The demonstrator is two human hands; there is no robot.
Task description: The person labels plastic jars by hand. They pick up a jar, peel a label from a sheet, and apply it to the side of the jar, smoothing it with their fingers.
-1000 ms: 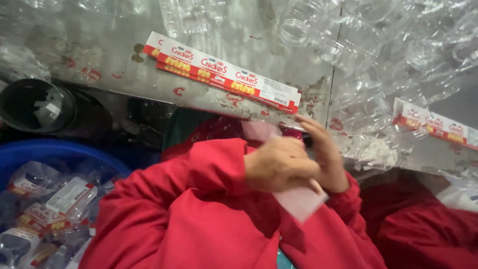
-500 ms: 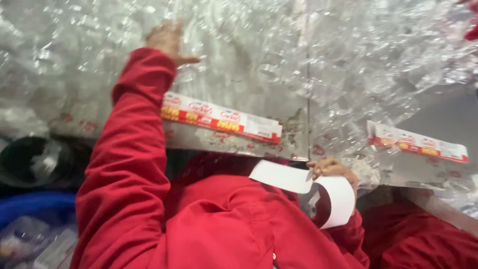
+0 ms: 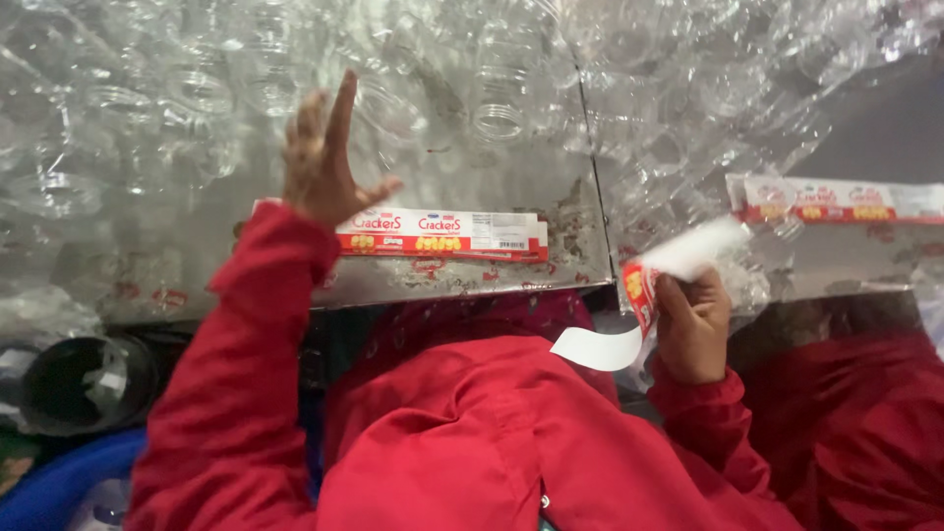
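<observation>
A heap of clear plastic jars point(image 3: 197, 93) covers the far side of my desk point(image 3: 462, 285), thin-walled and glossy, their round ribbed mouths turned every way. The desk itself is dull sheet metal, scuffed and spotted with rust-red marks, with a seam running down it to the right of the middle.

My left hand point(image 3: 323, 162) is raised over the near edge of the heap, wide open, the fingers spread and pointing up, the thumb out to the side. It holds nothing; whether the fingertips touch a jar I cannot tell. Just below my wrist a long flat stack of label strips point(image 3: 442, 234) lies on the desk, red and white with yellow patches, their edges square and slightly fanned.

My right hand point(image 3: 693, 329) sits at the desk's near edge, closed around a single label point(image 3: 644, 290). The label is soft paper, curling: its plain white back bends down and left towards my chest, and its upper end is blurred. A second bundle of strips point(image 3: 826, 200) lies farther right on the desk. My sleeves point(image 3: 236, 393) are red cloth, loosely creased.
</observation>
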